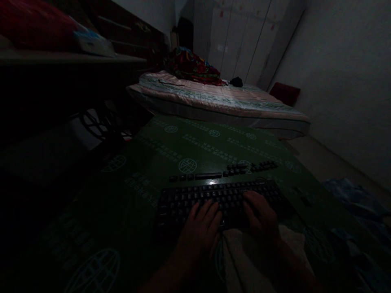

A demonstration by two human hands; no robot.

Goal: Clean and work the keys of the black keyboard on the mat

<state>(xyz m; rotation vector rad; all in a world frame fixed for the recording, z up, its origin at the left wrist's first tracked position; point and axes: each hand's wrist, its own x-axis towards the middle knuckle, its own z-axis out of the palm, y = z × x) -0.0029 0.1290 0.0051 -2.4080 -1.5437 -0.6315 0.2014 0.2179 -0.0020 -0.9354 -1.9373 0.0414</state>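
Observation:
A black keyboard [195, 195] lies on a green table top, its near part dark and apparently bare of keycaps. My left hand [203, 224] rests on its near middle, fingers stretched out and slightly spread over the keys. Farther right, my right hand [261, 213] is bent over the keyboard, with index finger and thumb curled in at the keys. Whatever lies between those fingertips is too dark to make out. Beyond the keyboard's far edge, a long space bar keycap [208, 176] lies in a row with several loose keycaps [238, 171].
A beige cloth [295, 240] lies under my right wrist. The green table [146, 150] carries printed globe marks. Behind it stands a bed [214, 97] with a red patterned blanket [192, 67]. At left is a dark shelf [128, 59], and fabric [351, 195] lies at right.

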